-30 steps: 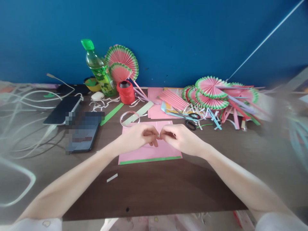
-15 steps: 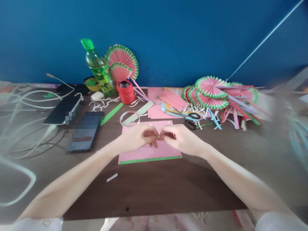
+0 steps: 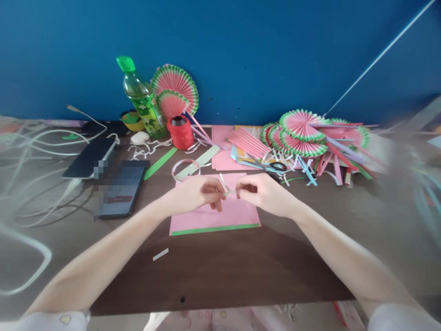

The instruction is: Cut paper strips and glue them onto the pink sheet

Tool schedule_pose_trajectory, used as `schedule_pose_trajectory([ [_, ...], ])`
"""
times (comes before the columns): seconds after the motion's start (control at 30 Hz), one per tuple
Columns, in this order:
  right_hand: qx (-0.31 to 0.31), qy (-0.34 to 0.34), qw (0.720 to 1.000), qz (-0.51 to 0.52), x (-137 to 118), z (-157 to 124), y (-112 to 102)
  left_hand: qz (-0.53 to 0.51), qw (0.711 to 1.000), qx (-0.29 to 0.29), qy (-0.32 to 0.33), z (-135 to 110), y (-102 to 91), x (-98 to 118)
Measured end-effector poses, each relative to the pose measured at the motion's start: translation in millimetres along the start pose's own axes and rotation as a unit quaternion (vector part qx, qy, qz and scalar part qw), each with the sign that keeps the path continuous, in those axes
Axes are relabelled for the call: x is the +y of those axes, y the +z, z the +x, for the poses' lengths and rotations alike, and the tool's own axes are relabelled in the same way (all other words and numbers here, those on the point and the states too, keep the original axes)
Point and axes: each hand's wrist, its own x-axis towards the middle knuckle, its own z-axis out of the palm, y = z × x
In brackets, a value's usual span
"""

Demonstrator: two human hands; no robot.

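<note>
While we pinch the pale strip at both ends, its long axis runs level from side to side, bridging the short gap between our left hand and our right hand. Each hand has thumb and forefinger pressed together on the strip, with the other fingers curled loosely beneath. Neither hand is nearer to it than the other, since both have hold of it. A loose tail of the strip rises from the left pinch, slanting up and away from us. Whether it is one piece or a backing peeling off a tape, we cannot tell: it is too thin.

Directly under the grip the pink sheet lies flat on the table, its green border on the side nearer to us. The strip is held clear above it, not touching. Just beyond the left hand sits a clear ring, and beyond the right hand the scissors, both apart from our fingers. We judge the strip lightly taut between the two pinches.
</note>
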Motion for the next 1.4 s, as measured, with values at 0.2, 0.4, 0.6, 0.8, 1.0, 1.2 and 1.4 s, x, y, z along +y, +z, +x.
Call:
schedule_pose_trajectory([
  [0.2,-0.002,0.034,0.998,-0.047,7.4,-1.6,-18.6,0.006,1.0,-0.028,-0.002,0.0,-8.8,-3.2],
  [0.4,-0.033,0.119,0.978,-0.171,25.8,-4.4,-51.0,0.003,0.995,-0.096,-0.004,3.0,-24.2,-15.3],
  [0.6,-0.049,0.23,0.933,-0.274,46.9,-2.7,-62.5,-0.012,0.991,-0.136,-0.001,2.7,-33.4,-20.4],
  [0.8,0.034,0.211,0.915,-0.342,52.7,-0.6,-52.8,-0.015,0.987,-0.159,0.011,0.8,-36.8,-19.1],
  [1.0,0.124,0.109,0.932,-0.323,43.2,-2.1,-47.8,-0.063,0.982,-0.174,0.025,1.6,-36.7,-20.2],
  [1.2,0.038,-0.126,0.991,-0.029,11.0,-3.3,-22.4,-0.089,0.984,-0.153,0.037,-1.8,-32.4,-12.2],
  [1.4,-0.029,-0.137,0.986,0.094,1.6,-2.5,10.9,-0.094,0.983,-0.154,0.035,-2.9,-28.5,-8.3],
])
